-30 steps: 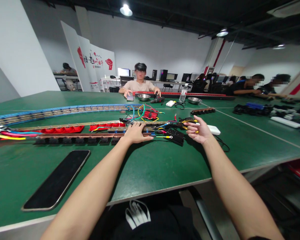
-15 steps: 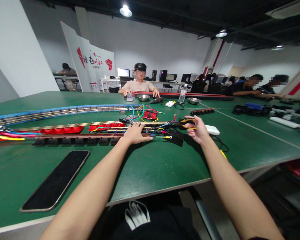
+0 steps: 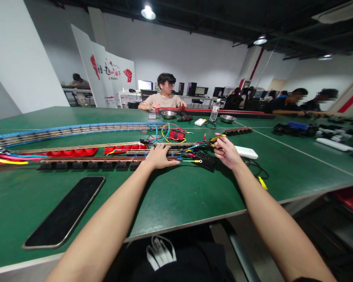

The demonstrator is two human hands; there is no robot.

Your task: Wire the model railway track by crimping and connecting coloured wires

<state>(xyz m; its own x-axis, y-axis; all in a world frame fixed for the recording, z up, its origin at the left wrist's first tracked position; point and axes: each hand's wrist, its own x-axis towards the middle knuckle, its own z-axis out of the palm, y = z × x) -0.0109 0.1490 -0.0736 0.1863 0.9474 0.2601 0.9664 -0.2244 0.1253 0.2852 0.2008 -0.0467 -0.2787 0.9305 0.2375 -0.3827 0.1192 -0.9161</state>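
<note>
My left hand (image 3: 159,156) lies with its fingers spread over the near rail assembly (image 3: 106,159), thumb pointing right. My right hand (image 3: 227,150) is closed round yellow-handled pliers (image 3: 217,138), at the right end of the rails. The plier tips are too small to make out among the wires. Beside them is a black box (image 3: 205,161), with a green-yellow wire ending in a ring terminal (image 3: 198,161) lying in front of it. Behind my hands sits a red part (image 3: 177,135) with looped coloured wires.
A black phone (image 3: 66,211) lies at the front left of the green table (image 3: 170,199). Blue track (image 3: 61,129) curves behind. A white device (image 3: 246,152), a bottle (image 3: 214,110) and metal bowls (image 3: 228,119) stand beyond. A person (image 3: 165,96) sits opposite.
My right hand has shifted slightly left and turned, its fingers drawn closer round the pliers. My left hand has stayed put. The person opposite has turned their head and moved one hand.
</note>
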